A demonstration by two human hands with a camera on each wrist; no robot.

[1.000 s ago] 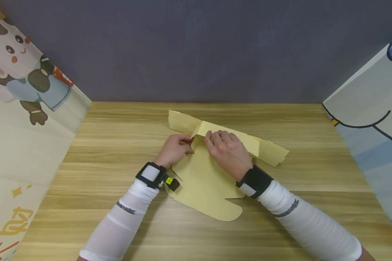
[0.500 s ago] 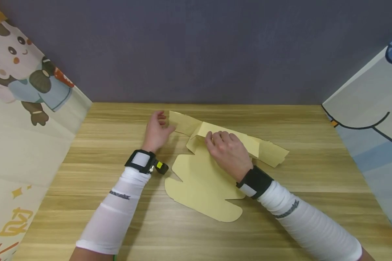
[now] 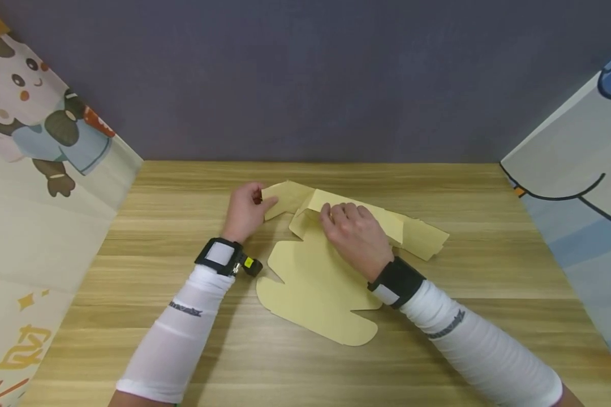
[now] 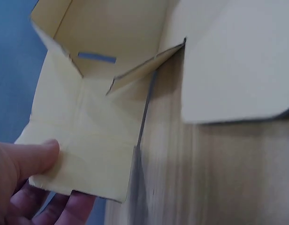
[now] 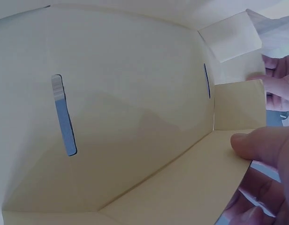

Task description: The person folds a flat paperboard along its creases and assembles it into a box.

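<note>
Fingers of the left hand (image 3: pixel 244 213) were curled around the eleven-o'clock flap (image 3: pixel 291 198) of the cardboard box blank (image 3: pixel 310 282), mid-tabletop (image 3: pixel 173 209). Its raised twelve-o'clock panel (image 3: pixel 390 224) was pinched by the right hand (image 3: pixel 355 234).

"How is the left hand (image 3: pixel 244 213) posed?"
"Pinching: thumb (image 4: pixel 43 157) on top, fingers (image 4: pixel 76 208) curled beneath."
"And the right hand (image 3: pixel 355 238)?"
"Also pinching, knuckles up, thumb opposite the bent fingers."
"The arms?"
"Left forearm (image 3: pixel 170 333) and right forearm (image 3: pixel 481 342) reach forward, slanting inward."
</note>
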